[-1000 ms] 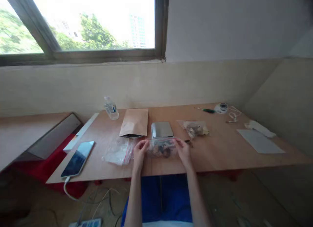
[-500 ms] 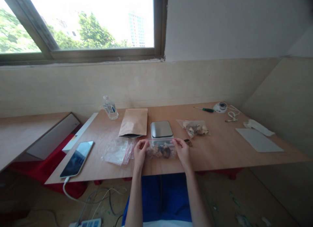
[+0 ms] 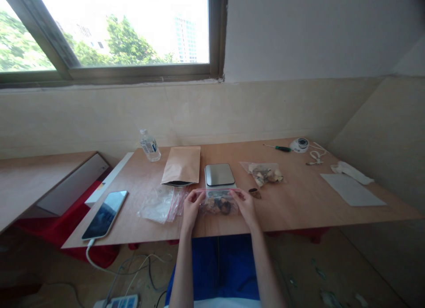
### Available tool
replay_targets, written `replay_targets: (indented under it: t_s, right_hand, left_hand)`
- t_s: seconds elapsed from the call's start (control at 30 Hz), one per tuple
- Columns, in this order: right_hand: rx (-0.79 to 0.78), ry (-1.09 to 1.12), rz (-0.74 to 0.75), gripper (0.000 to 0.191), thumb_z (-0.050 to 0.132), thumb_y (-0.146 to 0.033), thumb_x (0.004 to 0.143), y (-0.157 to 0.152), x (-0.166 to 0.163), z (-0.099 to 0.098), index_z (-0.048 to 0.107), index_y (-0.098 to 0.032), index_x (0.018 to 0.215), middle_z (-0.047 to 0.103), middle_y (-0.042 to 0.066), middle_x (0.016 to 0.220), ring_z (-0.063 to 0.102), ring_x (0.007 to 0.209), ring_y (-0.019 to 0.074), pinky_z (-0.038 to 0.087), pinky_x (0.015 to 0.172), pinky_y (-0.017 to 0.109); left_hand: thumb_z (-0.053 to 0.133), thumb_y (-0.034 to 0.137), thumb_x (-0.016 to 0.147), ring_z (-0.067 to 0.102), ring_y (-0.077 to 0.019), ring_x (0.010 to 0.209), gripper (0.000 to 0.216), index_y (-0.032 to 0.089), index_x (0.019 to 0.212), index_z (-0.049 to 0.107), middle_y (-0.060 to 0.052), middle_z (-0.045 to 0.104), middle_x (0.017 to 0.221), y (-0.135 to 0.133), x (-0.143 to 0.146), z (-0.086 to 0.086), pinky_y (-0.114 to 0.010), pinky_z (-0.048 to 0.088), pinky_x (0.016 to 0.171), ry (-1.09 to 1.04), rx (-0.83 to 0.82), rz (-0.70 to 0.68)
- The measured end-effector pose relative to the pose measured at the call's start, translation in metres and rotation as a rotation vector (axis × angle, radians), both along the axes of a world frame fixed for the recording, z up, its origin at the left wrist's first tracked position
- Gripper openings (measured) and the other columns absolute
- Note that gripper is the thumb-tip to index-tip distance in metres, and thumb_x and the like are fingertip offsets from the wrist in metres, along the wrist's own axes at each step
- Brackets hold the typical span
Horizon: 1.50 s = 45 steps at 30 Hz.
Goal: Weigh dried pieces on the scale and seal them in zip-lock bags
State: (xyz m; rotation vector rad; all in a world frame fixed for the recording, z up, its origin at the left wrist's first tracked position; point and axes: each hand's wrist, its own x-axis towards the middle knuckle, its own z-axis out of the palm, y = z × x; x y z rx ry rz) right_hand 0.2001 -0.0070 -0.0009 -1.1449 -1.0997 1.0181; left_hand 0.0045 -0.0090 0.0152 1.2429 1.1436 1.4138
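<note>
A clear zip bag (image 3: 215,206) with brown and dark dried pieces inside lies near the table's front edge, its red zip strip facing away from me. My left hand (image 3: 191,205) pinches the strip's left end. At the other end, my right hand (image 3: 244,202) has thumb and fingers closed on the strip. Just beyond the bag is a small digital scale (image 3: 219,175) with a metal plate, its front partly behind the bag. To the right of my right hand rests one loose brown piece (image 3: 255,193). Flat clear zip bags (image 3: 159,206) lie left of my left hand.
Behind the empty bags is a kraft pouch (image 3: 182,164), with a water bottle (image 3: 150,146) beside it. A phone (image 3: 105,215) on a cable lies left. Rightward are another filled bag (image 3: 265,173), a screwdriver (image 3: 282,148), a dome camera (image 3: 299,144) and a white sheet (image 3: 352,190).
My right hand has slid slightly left along the zip strip, and the loose brown piece shows more fully. My left hand has stayed almost in place.
</note>
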Motion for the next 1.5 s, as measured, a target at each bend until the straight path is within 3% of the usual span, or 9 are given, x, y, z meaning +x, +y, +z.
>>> replay_targets:
  t_s: [0.53, 0.73, 0.97, 1.5]
  right_hand:
    - [0.076, -0.246, -0.113, 0.033, 0.06, -0.046, 0.074, -0.003, 0.006, -0.002, 0.067, -0.015, 0.082, 0.068, 0.008, 0.08, 0.062, 0.073, 0.0199, 0.049, 0.067, 0.03]
    - [0.051, -0.131, -0.118, 0.031, 0.062, -0.045, 0.073, -0.004, 0.0, 0.002, 0.065, -0.016, 0.081, 0.069, 0.007, 0.08, 0.063, 0.077, 0.0208, 0.05, 0.07, 0.031]
    - [-0.042, 0.132, 0.015, 0.033, 0.067, -0.044, 0.07, -0.002, -0.008, 0.001, 0.065, -0.016, 0.087, 0.071, 0.007, 0.084, 0.066, 0.082, 0.0217, 0.052, 0.075, 0.034]
    - [-0.021, -0.031, 0.008, 0.032, 0.066, -0.044, 0.07, -0.004, -0.003, 0.005, 0.068, -0.015, 0.083, 0.07, 0.007, 0.078, 0.064, 0.074, 0.0201, 0.052, 0.067, 0.03]
  left_hand:
    - [0.064, 0.037, 0.071, 0.057, -0.0167, 0.075, 0.023, 0.015, 0.079, 0.068, -0.003, 0.066, 0.076, 0.001, 0.001, 0.0, -0.025, 0.042, 0.07, 0.053, -0.014, 0.077]
    - [0.064, 0.037, 0.072, 0.059, -0.0176, 0.078, 0.023, 0.015, 0.078, 0.068, -0.004, 0.067, 0.078, 0.0, 0.004, 0.001, -0.026, 0.043, 0.074, 0.058, 0.015, 0.139]
    - [0.064, 0.039, 0.073, 0.061, -0.017, 0.077, 0.027, 0.014, 0.084, 0.068, -0.005, 0.068, 0.08, -0.005, 0.015, 0.008, -0.025, 0.045, 0.07, -0.065, -0.076, -0.011]
    - [0.067, 0.036, 0.07, 0.06, -0.0183, 0.076, 0.024, 0.014, 0.079, 0.07, -0.005, 0.069, 0.077, -0.003, 0.007, 0.0, -0.025, 0.044, 0.068, 0.043, -0.036, 0.031]
